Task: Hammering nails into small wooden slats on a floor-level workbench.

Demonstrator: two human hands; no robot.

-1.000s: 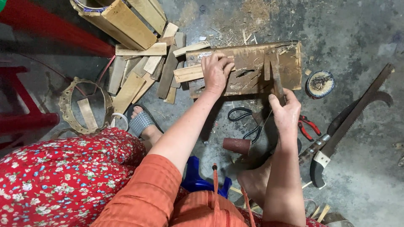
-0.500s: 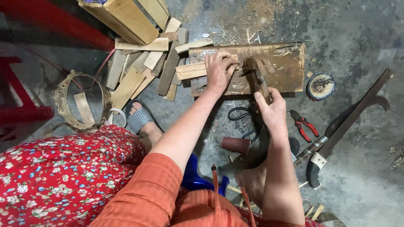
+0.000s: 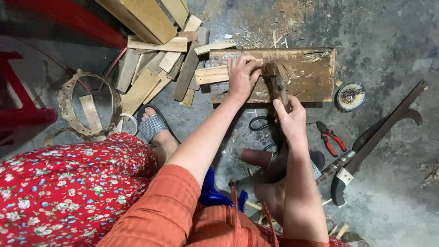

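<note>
- Several pale wooden slats (image 3: 151,68) lie heaped on the grey concrete floor (image 3: 388,45) left of a worn wooden board (image 3: 311,75), which lies flat ahead of the person.
- Right of the board sits a small round tin (image 3: 350,96) with a dark pattern on its lid; nearer lie red-handled pliers (image 3: 330,136) and a long saw (image 3: 379,132) with a black handle.
- A toothed ring of strip material (image 3: 68,105) lies at far left, beside a foot in a grey sandal (image 3: 153,126).
- The left hand (image 3: 241,77) lies palm down, fingers curled and pressing a short wood strip (image 3: 212,74) onto the board.
- The right hand (image 3: 290,120) is clamped round the handle of a dark blade (image 3: 274,82), whose tip meets the strip just beside the left fingers.
</note>
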